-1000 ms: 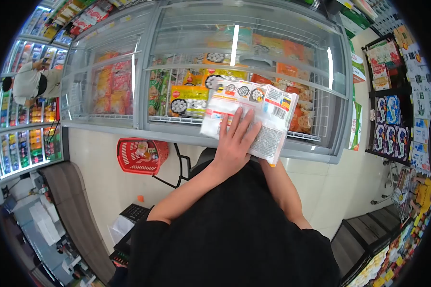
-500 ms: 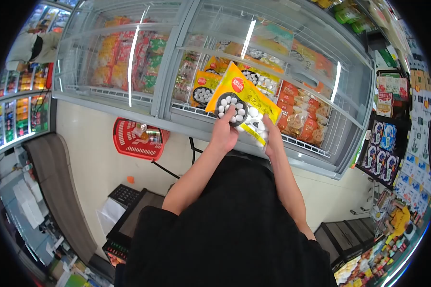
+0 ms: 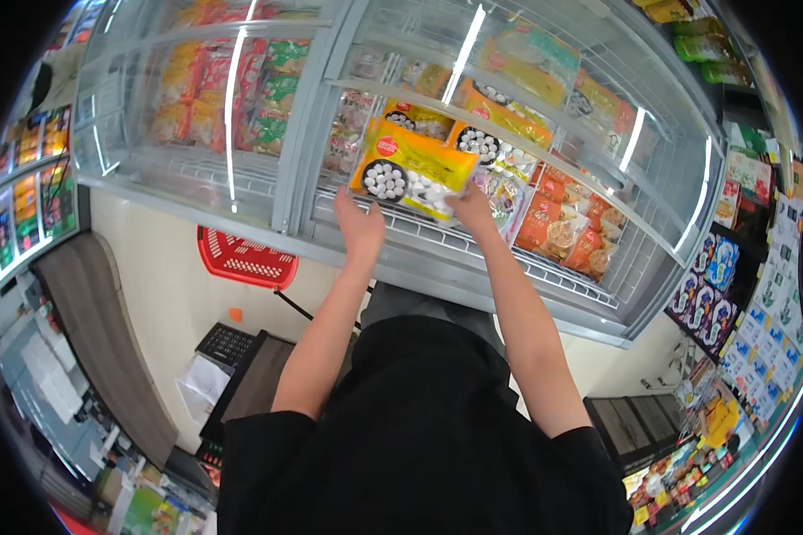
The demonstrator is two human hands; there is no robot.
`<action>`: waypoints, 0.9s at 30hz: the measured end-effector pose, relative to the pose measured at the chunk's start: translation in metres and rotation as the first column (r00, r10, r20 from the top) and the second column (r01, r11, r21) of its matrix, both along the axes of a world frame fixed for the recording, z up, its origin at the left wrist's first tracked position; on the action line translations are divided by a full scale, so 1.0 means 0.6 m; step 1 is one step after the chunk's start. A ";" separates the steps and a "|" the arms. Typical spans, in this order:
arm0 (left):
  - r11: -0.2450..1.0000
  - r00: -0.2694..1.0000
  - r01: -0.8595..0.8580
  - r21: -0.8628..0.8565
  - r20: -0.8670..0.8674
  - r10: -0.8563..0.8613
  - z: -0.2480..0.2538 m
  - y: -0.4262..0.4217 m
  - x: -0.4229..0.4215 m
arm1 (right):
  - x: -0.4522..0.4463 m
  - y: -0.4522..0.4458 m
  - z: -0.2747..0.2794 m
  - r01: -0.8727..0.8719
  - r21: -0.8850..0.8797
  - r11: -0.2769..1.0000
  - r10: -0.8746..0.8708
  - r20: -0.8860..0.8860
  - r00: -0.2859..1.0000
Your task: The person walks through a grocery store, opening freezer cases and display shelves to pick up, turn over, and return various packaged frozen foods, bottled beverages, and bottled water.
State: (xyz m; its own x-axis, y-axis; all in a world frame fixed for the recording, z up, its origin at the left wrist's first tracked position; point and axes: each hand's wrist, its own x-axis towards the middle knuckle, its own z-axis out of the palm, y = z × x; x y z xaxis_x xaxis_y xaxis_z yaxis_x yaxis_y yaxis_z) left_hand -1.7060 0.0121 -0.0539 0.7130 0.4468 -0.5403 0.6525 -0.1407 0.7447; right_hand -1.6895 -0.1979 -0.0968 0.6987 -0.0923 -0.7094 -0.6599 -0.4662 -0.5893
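Observation:
A yellow bag of frozen rice balls [image 3: 419, 169], printed with a black bowl of white balls, lies nearly level over the open part of the chest freezer [image 3: 330, 245]. My right hand [image 3: 475, 212] grips its right end, thumb at the lower corner. Just below the bag's left corner is my left hand [image 3: 360, 230], thumb and fingers apart; whether a fingertip touches the bag I cannot tell. Similar yellow bags [image 3: 509, 120] lie behind it under the glass. To the right are orange-red packets [image 3: 553, 214] in the wire basket.
The freezer's left half holds red and green bags [image 3: 219, 94] under glass. A red shopping basket [image 3: 245, 259] stands on the floor at the freezer's front left. Shelves with boxed goods [image 3: 705, 276] line the right side.
The bag has gone from tilted and held up in both hands to lower and flatter over the freezer basket. My left hand has come off its front, and my view has shifted slightly.

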 end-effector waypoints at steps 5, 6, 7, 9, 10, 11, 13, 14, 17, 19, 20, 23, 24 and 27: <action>0.414 0.532 0.689 0.595 -0.029 -0.846 -0.100 -0.047 0.061 | -0.042 -0.088 -0.075 -0.081 -0.471 0.878 0.182 0.172 0.968; 0.281 0.464 0.759 0.587 -0.186 -0.866 -0.112 -0.055 0.074 | -0.035 -0.108 -0.067 -0.092 -0.479 0.873 0.187 0.155 0.970; 0.140 0.375 0.821 0.554 -0.339 -0.863 -0.122 -0.062 0.078 | -0.026 -0.128 -0.061 -0.129 -0.473 0.871 0.217 0.135 0.967; 0.121 0.350 0.861 0.493 -0.404 -0.845 -0.148 -0.060 0.074 | -0.002 -0.161 -0.058 -0.162 -0.476 0.864 0.236 0.101 0.966; 0.105 0.334 0.890 0.443 -0.478 -0.812 -0.159 -0.058 0.067 | 0.011 -0.171 -0.060 -0.258 -0.477 0.840 0.309 0.031 0.950; 0.080 0.318 0.899 0.431 -0.516 -0.795 -0.159 -0.061 0.060 | 0.010 -0.180 -0.071 -0.353 -0.465 0.811 0.379 -0.042 0.925; 0.105 0.327 0.913 0.395 -0.550 -0.768 -0.151 -0.071 0.047 | 0.016 -0.183 -0.093 -0.399 -0.476 0.784 0.438 -0.033 0.898; 0.134 0.343 0.919 0.371 -0.583 -0.736 -0.148 -0.075 0.041 | 0.019 -0.178 -0.098 -0.440 -0.488 0.754 0.499 -0.011 0.867; 0.113 0.352 0.912 0.395 -0.608 -0.712 -0.151 -0.084 0.036 | 0.025 -0.164 -0.115 -0.454 -0.475 0.754 0.508 -0.016 0.861; 0.104 0.354 0.909 0.404 -0.615 -0.705 -0.146 -0.085 0.039 | 0.033 -0.169 -0.126 -0.460 -0.500 0.734 0.521 -0.020 0.853; 0.177 0.417 0.883 0.435 -0.552 -0.722 -0.143 -0.080 0.037 | 0.044 -0.173 -0.119 -0.519 -0.519 0.679 0.567 -0.080 0.820; 0.297 0.510 0.823 0.484 -0.398 -0.763 -0.110 -0.063 0.020 | 0.070 -0.182 -0.093 -0.664 -0.441 0.603 0.644 -0.222 0.732; 0.353 0.537 0.792 0.498 -0.293 -0.791 -0.092 -0.060 0.009 | 0.071 -0.185 -0.081 -0.740 -0.351 0.573 0.677 -0.306 0.670; 0.591 0.633 0.744 0.311 -0.046 -0.772 -0.061 -0.067 -0.029 | 0.023 -0.182 -0.019 -0.640 -0.603 0.476 0.784 -0.038 0.620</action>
